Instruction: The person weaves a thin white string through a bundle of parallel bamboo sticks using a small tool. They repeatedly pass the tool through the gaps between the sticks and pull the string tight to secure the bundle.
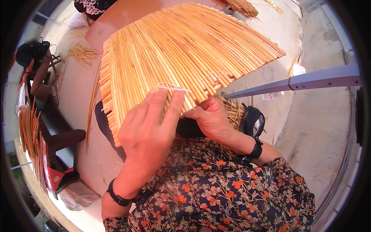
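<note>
A mat of straight, golden reeds [166, 50] tied side by side with white thread slopes up and away in front of me. My left hand [148, 120] lies over its near edge, fingertips on the reeds and thumb hidden. Beside those fingertips a loop of white thread [174, 87] rests on top. At the near right corner my right hand [210, 118] pinches the mat's edge with thumb and fingers. Part of that grip is hidden under the reeds.
A grey metal bar [309, 80] reaches in from the right, close to the mat's corner. Loose reeds [234, 112] lie beyond my right wrist. More reed bundles [31, 133] stand at left near a dark wooden frame [63, 141]. Another person [38, 73] sits at far left.
</note>
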{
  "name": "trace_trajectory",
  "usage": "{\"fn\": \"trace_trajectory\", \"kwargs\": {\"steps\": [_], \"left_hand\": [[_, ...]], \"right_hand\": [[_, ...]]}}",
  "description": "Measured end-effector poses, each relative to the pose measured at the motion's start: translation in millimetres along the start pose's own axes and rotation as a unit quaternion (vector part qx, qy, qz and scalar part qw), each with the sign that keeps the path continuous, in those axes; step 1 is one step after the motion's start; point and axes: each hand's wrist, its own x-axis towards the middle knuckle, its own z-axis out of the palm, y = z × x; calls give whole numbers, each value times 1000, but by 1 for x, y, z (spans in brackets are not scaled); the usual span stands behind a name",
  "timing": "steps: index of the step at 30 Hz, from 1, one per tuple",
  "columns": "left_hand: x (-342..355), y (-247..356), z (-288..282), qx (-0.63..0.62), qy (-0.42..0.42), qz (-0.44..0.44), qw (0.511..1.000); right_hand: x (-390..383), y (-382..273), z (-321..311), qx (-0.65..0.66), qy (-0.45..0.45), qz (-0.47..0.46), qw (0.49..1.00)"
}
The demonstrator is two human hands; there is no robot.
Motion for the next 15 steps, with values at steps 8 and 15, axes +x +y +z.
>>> {"fn": "trace_trajectory", "kwargs": {"steps": [8, 15], "left_hand": [[3, -8, 5, 13, 31, 9, 999], [7, -8, 11, 18, 24, 17, 999]], "right_hand": [[6, -3, -26, -351, -120, -71, 926], [0, -7, -20, -76, -32, 23, 996]]}}
